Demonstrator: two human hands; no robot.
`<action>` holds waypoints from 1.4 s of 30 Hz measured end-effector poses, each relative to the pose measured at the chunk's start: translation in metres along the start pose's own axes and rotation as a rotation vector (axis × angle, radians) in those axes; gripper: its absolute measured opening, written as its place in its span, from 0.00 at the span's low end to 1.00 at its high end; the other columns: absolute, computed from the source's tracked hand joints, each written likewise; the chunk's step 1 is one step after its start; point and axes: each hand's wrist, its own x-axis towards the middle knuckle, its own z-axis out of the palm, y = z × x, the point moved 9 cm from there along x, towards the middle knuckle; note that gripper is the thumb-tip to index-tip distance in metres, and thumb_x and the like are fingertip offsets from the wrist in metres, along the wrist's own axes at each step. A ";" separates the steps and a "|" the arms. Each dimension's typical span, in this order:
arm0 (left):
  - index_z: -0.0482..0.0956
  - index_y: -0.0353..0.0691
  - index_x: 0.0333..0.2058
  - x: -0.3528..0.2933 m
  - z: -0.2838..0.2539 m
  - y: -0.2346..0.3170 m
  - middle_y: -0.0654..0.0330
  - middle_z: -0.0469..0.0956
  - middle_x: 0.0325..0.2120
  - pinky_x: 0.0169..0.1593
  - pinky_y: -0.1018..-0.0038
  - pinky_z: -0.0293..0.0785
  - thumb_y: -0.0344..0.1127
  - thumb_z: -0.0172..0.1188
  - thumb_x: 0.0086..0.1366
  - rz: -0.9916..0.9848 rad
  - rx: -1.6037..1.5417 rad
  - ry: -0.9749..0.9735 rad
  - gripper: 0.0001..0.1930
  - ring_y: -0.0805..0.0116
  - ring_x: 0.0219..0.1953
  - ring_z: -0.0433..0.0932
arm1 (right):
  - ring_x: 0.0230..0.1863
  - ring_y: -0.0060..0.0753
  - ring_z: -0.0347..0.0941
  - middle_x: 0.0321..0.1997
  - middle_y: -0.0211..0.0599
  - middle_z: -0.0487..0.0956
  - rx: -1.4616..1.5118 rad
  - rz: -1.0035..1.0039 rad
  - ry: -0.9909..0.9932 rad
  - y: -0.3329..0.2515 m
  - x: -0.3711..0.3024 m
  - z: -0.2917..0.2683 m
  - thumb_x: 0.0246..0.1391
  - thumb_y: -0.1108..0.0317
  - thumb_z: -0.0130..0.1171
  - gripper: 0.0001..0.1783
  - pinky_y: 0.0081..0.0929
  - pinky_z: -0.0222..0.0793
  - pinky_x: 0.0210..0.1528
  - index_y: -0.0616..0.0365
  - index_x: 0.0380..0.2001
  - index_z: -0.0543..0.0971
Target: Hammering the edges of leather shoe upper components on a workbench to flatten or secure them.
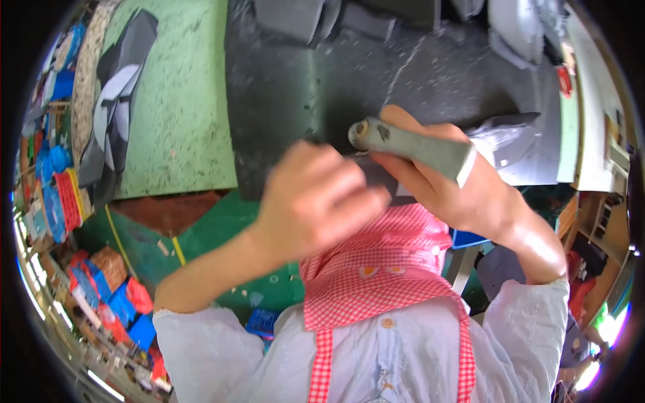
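My right hand (pixel 463 178) is wrapped round a grey, bar-shaped hand tool (pixel 416 148) with a rounded end and a brass-coloured pin; its exact kind is not clear. The tool points left above the near edge of a black work mat (pixel 282 101). Close by on the left, my left hand (pixel 316 201) is blurred by motion with its fingers curled in. Whatever those fingers pinch is hidden. Between the hands and below the tool, part of a dark flat piece (pixel 379 176) shows.
Dark grey cut sheet pieces (pixel 295 17) lie along the mat's far side. More black and grey pieces (pixel 117 107) rest on the green tabletop (pixel 178 101) at left. A shiny dark piece (pixel 504 138) lies beside my right wrist. The table's near edge runs just before my apron (pixel 383 269).
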 end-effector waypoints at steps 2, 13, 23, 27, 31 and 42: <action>0.86 0.47 0.41 0.025 0.022 0.037 0.61 0.77 0.33 0.45 0.64 0.71 0.37 0.70 0.50 0.070 -0.132 0.078 0.17 0.59 0.39 0.76 | 0.29 0.61 0.75 0.31 0.52 0.77 -0.005 0.043 0.069 0.013 0.002 -0.015 0.62 0.74 0.59 0.10 0.41 0.70 0.31 0.62 0.46 0.75; 0.86 0.30 0.41 -0.016 -0.138 -0.087 0.53 0.86 0.43 0.56 0.69 0.75 0.33 0.49 0.75 -0.458 0.111 0.465 0.16 0.64 0.46 0.82 | 0.31 0.34 0.74 0.31 0.41 0.79 -0.096 0.069 0.467 0.018 -0.015 -0.147 0.66 0.69 0.58 0.10 0.30 0.72 0.40 0.65 0.45 0.79; 0.77 0.36 0.57 0.007 -0.013 -0.058 0.48 0.71 0.64 0.69 0.56 0.61 0.31 0.66 0.60 -0.207 0.275 -0.231 0.26 0.47 0.69 0.64 | 0.29 0.65 0.79 0.24 0.57 0.79 -0.127 -0.161 0.799 0.036 0.064 -0.147 0.52 0.64 0.60 0.18 0.57 0.74 0.34 0.66 0.40 0.70; 0.78 0.35 0.47 0.048 -0.013 -0.012 0.53 0.76 0.57 0.61 0.58 0.70 0.35 0.65 0.69 -0.135 0.226 -0.324 0.13 0.57 0.60 0.73 | 0.33 0.64 0.80 0.28 0.57 0.81 -0.134 -0.150 0.736 0.045 0.078 -0.148 0.47 0.62 0.63 0.24 0.53 0.76 0.38 0.71 0.41 0.71; 0.71 0.38 0.63 -0.015 -0.156 -0.080 0.49 0.78 0.56 0.57 0.67 0.76 0.32 0.69 0.66 -0.567 0.196 0.216 0.28 0.64 0.53 0.78 | 0.34 0.64 0.81 0.29 0.59 0.82 -0.130 -0.172 0.723 0.043 0.069 -0.158 0.49 0.61 0.62 0.25 0.52 0.77 0.40 0.72 0.42 0.72; 0.83 0.43 0.54 0.036 -0.145 -0.114 0.52 0.68 0.65 0.71 0.56 0.57 0.22 0.61 0.58 -0.261 0.602 0.284 0.23 0.46 0.70 0.62 | 0.35 0.52 0.80 0.31 0.48 0.80 0.211 -0.320 0.600 0.055 0.058 -0.151 0.60 0.67 0.61 0.13 0.41 0.74 0.39 0.61 0.45 0.74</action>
